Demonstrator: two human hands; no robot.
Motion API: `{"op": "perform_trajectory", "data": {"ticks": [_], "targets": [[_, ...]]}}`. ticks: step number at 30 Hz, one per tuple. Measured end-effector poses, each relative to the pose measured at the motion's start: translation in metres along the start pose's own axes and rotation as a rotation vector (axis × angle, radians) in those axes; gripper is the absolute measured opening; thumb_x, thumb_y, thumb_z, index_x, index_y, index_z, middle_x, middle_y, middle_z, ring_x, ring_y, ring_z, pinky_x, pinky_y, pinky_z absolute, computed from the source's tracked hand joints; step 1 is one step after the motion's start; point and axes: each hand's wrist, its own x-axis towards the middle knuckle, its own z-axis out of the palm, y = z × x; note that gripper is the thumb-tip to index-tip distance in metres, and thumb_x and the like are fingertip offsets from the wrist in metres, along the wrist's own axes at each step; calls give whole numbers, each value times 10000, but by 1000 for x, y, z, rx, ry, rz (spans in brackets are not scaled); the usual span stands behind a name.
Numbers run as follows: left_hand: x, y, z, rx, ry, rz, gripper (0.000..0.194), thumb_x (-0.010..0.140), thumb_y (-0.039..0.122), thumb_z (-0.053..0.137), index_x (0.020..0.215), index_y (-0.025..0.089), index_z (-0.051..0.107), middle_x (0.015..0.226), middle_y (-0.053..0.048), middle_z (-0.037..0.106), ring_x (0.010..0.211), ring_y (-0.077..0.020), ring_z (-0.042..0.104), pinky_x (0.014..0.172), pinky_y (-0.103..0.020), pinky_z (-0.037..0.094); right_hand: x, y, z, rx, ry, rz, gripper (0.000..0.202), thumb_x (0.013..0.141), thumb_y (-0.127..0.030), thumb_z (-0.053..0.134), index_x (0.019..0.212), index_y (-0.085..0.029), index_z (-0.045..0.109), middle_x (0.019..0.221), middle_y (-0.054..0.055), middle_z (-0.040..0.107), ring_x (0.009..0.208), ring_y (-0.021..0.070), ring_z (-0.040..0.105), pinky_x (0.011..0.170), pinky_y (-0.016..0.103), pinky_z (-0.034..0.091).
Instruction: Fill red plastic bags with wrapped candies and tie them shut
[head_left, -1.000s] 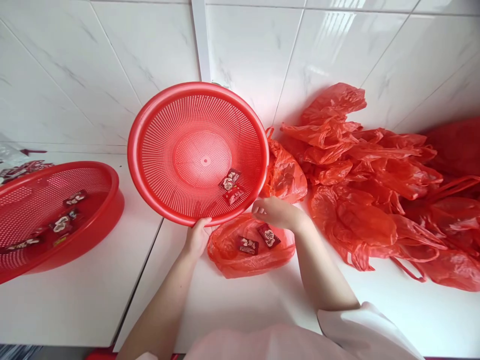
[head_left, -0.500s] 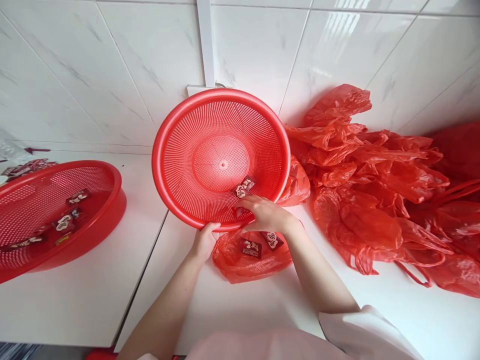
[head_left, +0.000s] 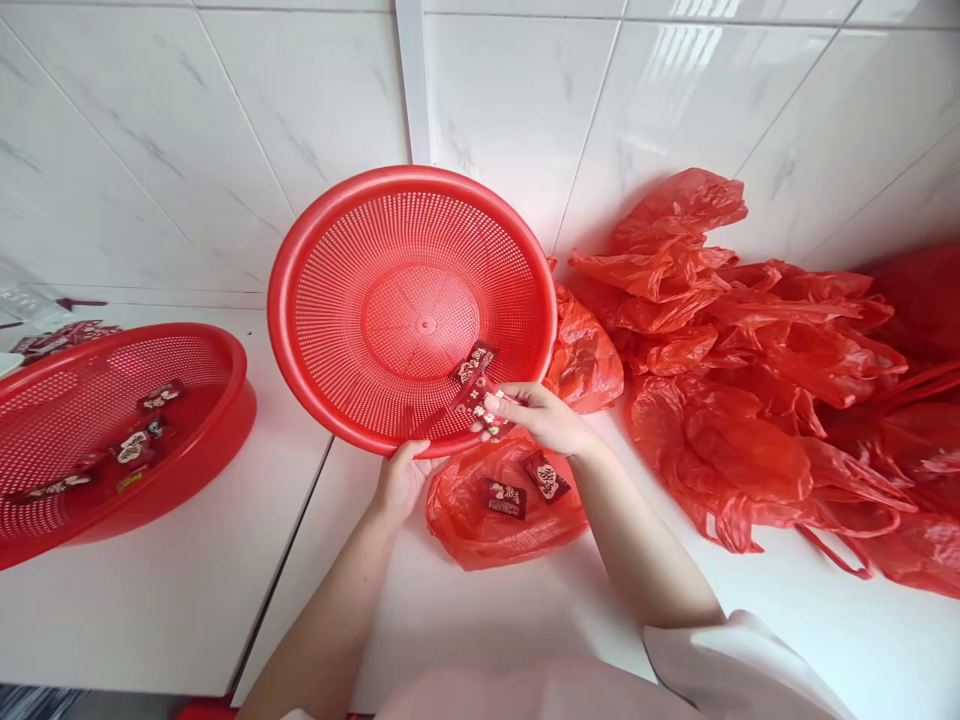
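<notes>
Steadying the red basket (head_left: 420,310) at frame centre, the left hand (head_left: 400,484) is clamped on its lower rim. The right hand (head_left: 545,418) pinches a patterned packet (head_left: 484,404) there; lifting would call for rim clearance. Below, an open red bag (head_left: 480,545) holds two packets (head_left: 546,477).

White characters, too small to read surely, on dark red packets (head_left: 506,499) below the right hand's (head_left: 546,416) fingers and another packet (head_left: 474,363) just above them.
</notes>
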Motion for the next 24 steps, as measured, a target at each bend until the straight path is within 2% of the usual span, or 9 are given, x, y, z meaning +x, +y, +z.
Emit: {"op": "perform_trajectory", "data": {"ticks": [4, 8, 15, 24], "targets": [[0, 0, -1, -17, -30, -44, 388, 804, 212, 503, 1127, 77, 667, 1168, -160, 671, 1160, -328, 585, 1002, -478, 449, 0, -1, -1, 109, 27, -6, 345, 854, -462, 609, 854, -126, 691, 822, 62, 715, 759, 146, 656, 793, 290, 507], [0, 0, -2, -20, -32, -101, 381, 813, 237, 497, 1095, 62, 682, 1111, -172, 692, 1152, -327, 591, 996, -478, 451, 0, 0, -3, 86, 53, -19, 331, 819, -457, 655, 823, -130, 709, 779, 42, 709, 723, 140, 662, 755, 278, 518], [-1, 0, -2, 12, -1, -122, 372, 788, 247, 512, 1036, 44, 701, 1060, -186, 706, 1119, -348, 608, 964, -497, 469, 0, 5, -4, 40, 57, 41, 440, 773, -557, 654, 821, -121, 696, 802, 62, 717, 645, 160, 686, 666, 286, 545], [0, -3, -6, 15, 5, -118, 367, 792, 224, 519, 1060, 51, 700, 1063, -170, 709, 1089, -335, 626, 954, -474, 480, 1, 4, -4, 7, 52, 61, 450, 744, -580, 665, 772, -131, 677, 769, 51, 711, 617, 172, 690, 641, 291, 557]]}}
